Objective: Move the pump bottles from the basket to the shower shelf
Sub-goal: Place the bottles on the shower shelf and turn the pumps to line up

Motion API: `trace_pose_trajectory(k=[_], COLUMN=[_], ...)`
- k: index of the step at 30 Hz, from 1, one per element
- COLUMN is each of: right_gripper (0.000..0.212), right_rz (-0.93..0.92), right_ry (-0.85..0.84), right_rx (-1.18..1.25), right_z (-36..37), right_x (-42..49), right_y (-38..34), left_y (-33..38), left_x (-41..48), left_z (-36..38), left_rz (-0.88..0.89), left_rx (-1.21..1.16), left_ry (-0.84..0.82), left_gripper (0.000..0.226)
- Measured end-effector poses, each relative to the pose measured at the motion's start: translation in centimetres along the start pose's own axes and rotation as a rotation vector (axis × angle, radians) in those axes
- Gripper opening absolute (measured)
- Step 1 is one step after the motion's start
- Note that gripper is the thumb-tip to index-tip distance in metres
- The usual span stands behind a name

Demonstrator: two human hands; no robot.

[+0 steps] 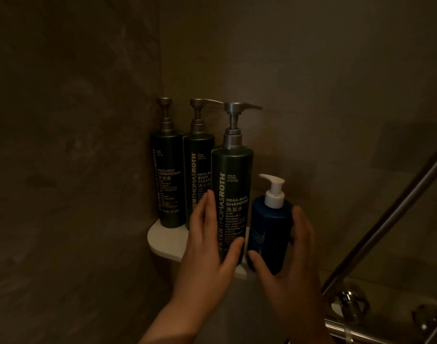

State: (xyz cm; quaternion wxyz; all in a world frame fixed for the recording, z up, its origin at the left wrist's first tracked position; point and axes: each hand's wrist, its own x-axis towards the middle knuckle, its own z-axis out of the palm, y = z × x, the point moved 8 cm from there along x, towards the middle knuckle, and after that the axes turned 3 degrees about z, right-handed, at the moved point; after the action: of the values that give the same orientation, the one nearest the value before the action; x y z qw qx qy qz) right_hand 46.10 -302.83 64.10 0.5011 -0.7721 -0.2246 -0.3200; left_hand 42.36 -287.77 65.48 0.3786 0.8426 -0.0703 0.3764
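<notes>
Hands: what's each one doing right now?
Left hand: closed around the shampoo bottle.
Right hand: open, cupped around the blue bottle; contact cannot be told.

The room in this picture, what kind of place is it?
Most likely a shower corner: a white corner shelf on dark tiled walls, shampoo and conditioner pump bottles, and metal shower fittings.

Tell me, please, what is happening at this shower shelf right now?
A person is setting pump bottles on the white corner shelf. The left hand has its grip around the shampoo bottle, thumb on its front. The right hand cups the small blue bottle, fingers spread. The conditioner and body cleanser stand upright behind, in the corner.
</notes>
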Motion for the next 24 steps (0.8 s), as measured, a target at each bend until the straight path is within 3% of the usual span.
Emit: trace_pose_trajectory(k=[3, 6, 10, 11, 16, 24], right_gripper=[0.102, 0.077, 0.031, 0.028, 0.041, 0.044], right_rz=[-0.031, -0.087, -0.148, -0.151, -0.117, -0.105], right_ry=[0.16, 0.254, 0.187, 0.173, 0.116, 0.021], right_rx=[-0.017, -0.076, -0.122, -0.115, -0.147, -0.223], right_z=[-1.4, -2.3, -1.6, -1.5, -0.7, 0.6], right_x=[-1.2, -2.3, -2.6, -2.5, -2.0, -0.8], right_y=[0.3, 0.5, 0.2, 0.2, 0.7, 0.8], left_y=[0.3, 0.4, 0.4, 0.3, -0.4, -1.0], left_x=[-1.0, -2.2, -2.7, -2.7, -2.0, -0.9], left_z=[-0.4, -0.8, -0.1, 0.1, 0.6, 1.7], left_rz=[0.068, 0.141, 0.151, 0.148, 0.094, 0.037], left_rx=[0.099, 0.26, 0.297, 0.292, 0.276, 0.251], left_ry=[0.057, 0.145, 0.107, 0.097, 0.046, -0.045], left_gripper=[0.084, 0.088, 0.073, 0.071, 0.066, 0.058])
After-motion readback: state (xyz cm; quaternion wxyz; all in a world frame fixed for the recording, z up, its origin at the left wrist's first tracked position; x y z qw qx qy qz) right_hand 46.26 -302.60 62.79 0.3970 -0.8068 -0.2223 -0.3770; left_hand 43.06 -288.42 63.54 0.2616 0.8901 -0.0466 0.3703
